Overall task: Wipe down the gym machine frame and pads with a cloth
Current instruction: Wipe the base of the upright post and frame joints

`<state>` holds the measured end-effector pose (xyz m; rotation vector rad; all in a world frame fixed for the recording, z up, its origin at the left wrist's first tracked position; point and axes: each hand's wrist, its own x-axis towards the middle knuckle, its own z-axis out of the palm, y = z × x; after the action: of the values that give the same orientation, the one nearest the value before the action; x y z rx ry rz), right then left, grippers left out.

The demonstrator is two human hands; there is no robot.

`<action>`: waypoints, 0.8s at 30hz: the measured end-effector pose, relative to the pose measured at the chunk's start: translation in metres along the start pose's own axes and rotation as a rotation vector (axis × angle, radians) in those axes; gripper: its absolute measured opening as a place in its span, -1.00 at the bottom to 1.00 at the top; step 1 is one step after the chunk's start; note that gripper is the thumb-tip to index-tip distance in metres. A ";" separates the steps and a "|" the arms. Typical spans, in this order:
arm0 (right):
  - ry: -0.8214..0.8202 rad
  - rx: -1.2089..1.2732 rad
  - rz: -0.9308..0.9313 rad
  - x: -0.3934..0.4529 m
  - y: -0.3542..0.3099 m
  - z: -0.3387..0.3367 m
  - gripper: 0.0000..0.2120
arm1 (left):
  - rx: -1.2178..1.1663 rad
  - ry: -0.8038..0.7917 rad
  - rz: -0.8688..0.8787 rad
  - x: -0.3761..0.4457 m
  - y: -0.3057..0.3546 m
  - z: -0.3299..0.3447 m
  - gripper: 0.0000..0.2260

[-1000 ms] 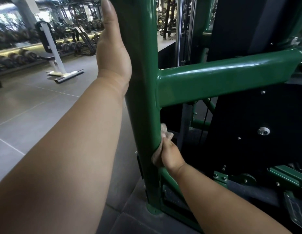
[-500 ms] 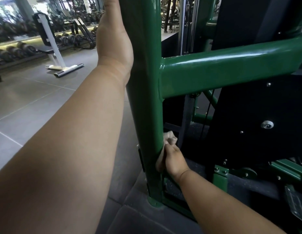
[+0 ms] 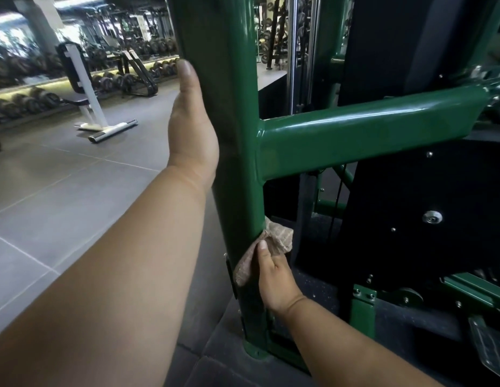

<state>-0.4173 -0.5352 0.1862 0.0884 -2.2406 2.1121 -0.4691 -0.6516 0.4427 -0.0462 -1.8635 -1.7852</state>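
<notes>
Two bare hands are on the green upright post (image 3: 232, 163) of the gym machine. The left hand (image 3: 191, 129) is set against the post's left side above the joint where the green crossbar (image 3: 369, 135) branches off to the right; its thumb lies straight up along the tube, while the other fingers are hidden behind the post, so I cannot tell how far they wrap. It has nothing else in it. The right hand (image 3: 275, 277) is low on the same post, below the crossbar and near the base, pressing a tan, ribbed cloth (image 3: 274, 241) against the post's right face. The thumb lies on the cloth and the fingers curl over it, pinching it to the metal; a bunched corner of the cloth sticks up above the thumb, and another fold hangs down beside the tube on the hand's left.

Behind the post sits a black panel (image 3: 411, 219) with a round silver bolt (image 3: 431, 217), and lower green frame parts (image 3: 472, 291) run along the dark rubber mat (image 3: 229, 367) at the base. To the left, across grey floor tiles (image 3: 61, 191), stands a white-framed bench (image 3: 89, 107) in front of a long rack of dumbbells (image 3: 33, 99).
</notes>
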 end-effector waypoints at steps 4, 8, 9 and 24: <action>0.104 -0.071 -0.203 0.011 -0.028 0.000 -0.32 | 0.014 -0.011 -0.010 0.000 0.001 0.000 -0.27; 0.079 0.003 -0.093 0.014 -0.032 0.005 -0.51 | 0.015 -0.008 -0.018 0.001 -0.001 0.001 -0.27; 0.058 -0.010 -0.036 0.013 -0.023 0.005 -0.52 | 0.004 -0.007 -0.019 0.001 -0.001 0.000 -0.28; 0.153 -0.436 -0.230 -0.001 -0.006 0.014 -0.39 | 0.088 -0.094 -0.045 0.003 -0.015 -0.016 -0.18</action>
<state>-0.4162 -0.5496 0.1910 0.1474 -2.4033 1.4341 -0.4718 -0.6690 0.4296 -0.0562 -2.0222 -1.7563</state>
